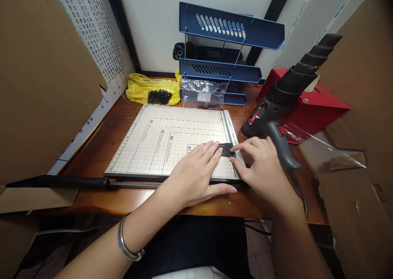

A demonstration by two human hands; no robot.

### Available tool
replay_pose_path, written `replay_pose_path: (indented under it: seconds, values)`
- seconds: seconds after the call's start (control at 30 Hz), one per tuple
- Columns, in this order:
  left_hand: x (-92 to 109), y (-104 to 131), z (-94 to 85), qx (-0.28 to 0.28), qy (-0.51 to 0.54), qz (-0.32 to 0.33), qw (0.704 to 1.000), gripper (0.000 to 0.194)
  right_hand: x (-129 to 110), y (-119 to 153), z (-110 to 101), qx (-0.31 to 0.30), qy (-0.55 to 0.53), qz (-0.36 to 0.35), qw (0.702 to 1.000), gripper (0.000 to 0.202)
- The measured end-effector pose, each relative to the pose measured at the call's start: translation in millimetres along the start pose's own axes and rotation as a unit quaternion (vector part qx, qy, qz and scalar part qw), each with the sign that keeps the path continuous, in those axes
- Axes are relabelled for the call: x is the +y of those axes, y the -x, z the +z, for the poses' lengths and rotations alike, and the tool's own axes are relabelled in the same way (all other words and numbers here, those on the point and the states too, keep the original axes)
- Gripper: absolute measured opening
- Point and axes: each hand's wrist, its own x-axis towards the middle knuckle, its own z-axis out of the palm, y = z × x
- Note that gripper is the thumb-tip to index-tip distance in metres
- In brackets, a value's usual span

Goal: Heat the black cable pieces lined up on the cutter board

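Observation:
A row of thin black sticks (226, 150), too small to make out their exact kind, lies side by side near the right edge of a paper cutter (147, 148) with a printed size grid. My left hand (196, 172) rests flat over the sticks' left part, fingers stretched and thumb apart, hiding that end. At their right ends, the thumb and index finger of my right hand (260, 168) close in a pinch; its other fingers are curled. The cutter's long black handle (76, 182) runs along the front edge, lowered and pointing left.
A grey heat gun (272, 115) stands on the right before a red box (319, 103). Behind the cutter are a yellow bag (138, 88) with a black pile of similar pieces (159, 96), a clear plastic bag (204, 94) and a blue tiered rack (215, 68). Cardboard (39, 78) walls the left side.

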Motion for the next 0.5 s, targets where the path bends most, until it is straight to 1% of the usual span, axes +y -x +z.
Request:
replay_pose_path:
  seconds: [0.07, 0.13, 0.23, 0.33, 0.4, 0.5]
  values:
    - [0, 0, 0.2, 0.001, 0.0, -0.002, 1.0, 0.108, -2, -2, 4, 0.013, -0.017, 0.022, 1.0, 0.03]
    - [1, 0, 0.6, 0.001, 0.0, -0.002, 1.0, 0.108, -5, -3, 10, 0.027, -0.021, 0.048, 0.998, 0.042]
    - [1, 0, 1.5, 0.005, -0.004, 0.001, 1.0, 0.109, -7, -5, 19, 0.044, -0.031, 0.089, 0.995, 0.045]
    - [1, 0, 2.8, 0.008, -0.011, 0.003, 1.0, 0.11, -8, -6, 23, 0.061, -0.043, 0.134, 0.988, 0.048]
    - [1, 0, 3.6, 0.008, -0.015, 0.003, 1.0, 0.111, -7, -5, 24, 0.065, -0.051, 0.143, 0.986, 0.05]
    - [1, 0, 4.3, 0.007, -0.02, 0.002, 1.0, 0.111, -7, -3, 22, 0.069, -0.053, 0.139, 0.986, 0.049]
